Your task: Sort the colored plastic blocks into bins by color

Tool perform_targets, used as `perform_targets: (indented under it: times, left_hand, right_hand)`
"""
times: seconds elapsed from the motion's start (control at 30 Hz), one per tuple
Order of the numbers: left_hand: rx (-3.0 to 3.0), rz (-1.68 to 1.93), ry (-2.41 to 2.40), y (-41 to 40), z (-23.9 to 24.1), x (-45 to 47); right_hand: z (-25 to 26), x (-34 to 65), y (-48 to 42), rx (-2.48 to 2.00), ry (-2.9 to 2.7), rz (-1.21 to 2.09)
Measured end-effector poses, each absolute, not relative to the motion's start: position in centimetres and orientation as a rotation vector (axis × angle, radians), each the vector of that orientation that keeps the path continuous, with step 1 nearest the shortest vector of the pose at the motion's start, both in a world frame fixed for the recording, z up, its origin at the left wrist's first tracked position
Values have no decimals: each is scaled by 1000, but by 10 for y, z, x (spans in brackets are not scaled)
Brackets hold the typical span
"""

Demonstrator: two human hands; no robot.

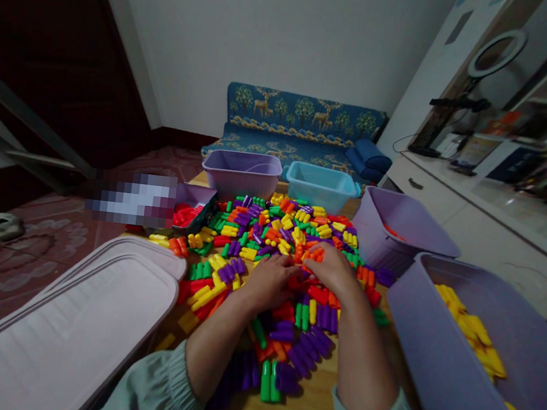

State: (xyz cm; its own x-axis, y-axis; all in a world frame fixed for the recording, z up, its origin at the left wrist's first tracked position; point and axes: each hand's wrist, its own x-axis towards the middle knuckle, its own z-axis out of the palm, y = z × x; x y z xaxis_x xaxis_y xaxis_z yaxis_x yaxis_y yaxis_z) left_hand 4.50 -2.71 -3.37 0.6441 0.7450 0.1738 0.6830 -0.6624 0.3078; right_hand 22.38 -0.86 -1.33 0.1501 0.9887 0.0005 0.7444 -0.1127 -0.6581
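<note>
Many plastic bullet-shaped building pieces (248, 253) in red, orange, yellow, green and purple lie heaped over a wooden table. My left hand (270, 278) is on the near middle of the heap, palm down, its fingers reaching over red pieces; its fingertips are partly hidden. Close by on the right, my right hand (330, 265) has its fingers curled around orange building pieces (314, 254). Purple pieces (309, 350) and a green pair (272, 381) lie nearer to me, below my wrists.
Purple bins stand at back left (241, 174), right (399, 226) and near right (483, 360), the last holding yellow pieces. A light-blue bin (323, 183) is at the back. Pale lids (93, 316) lie on the left, beside a box of red pieces (187, 215). A patterned sofa (302, 126) stands behind.
</note>
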Motion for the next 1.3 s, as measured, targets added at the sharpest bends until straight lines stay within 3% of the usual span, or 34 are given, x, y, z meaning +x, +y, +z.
perform_targets:
  times: [0.17,0.33,0.57,0.67,1.17,1.3]
  left_hand:
    - [2564,545,1187,-25,-36,45]
    - [2119,960,1146,-17,-39,41]
    - [1187,1299,897,-5,-36,34]
    - [1064,1313,841,-6,-35,34]
    - [978,1211,814,-7,-26,33]
    - [1048,1369,1055,-4,-34,31]
  right_hand:
    - [-11,223,-8,-1944,-1678,566]
    - [-1,214,-9,-1729,-1420,608]
    - [26,195,-28,-1193,-1176,1283]
    - [29,189,-32,-1171,-1260,1368]
    - [12,174,-22,-1051,-1174,1250]
    - [14,172,-21,-1166,-1109,999]
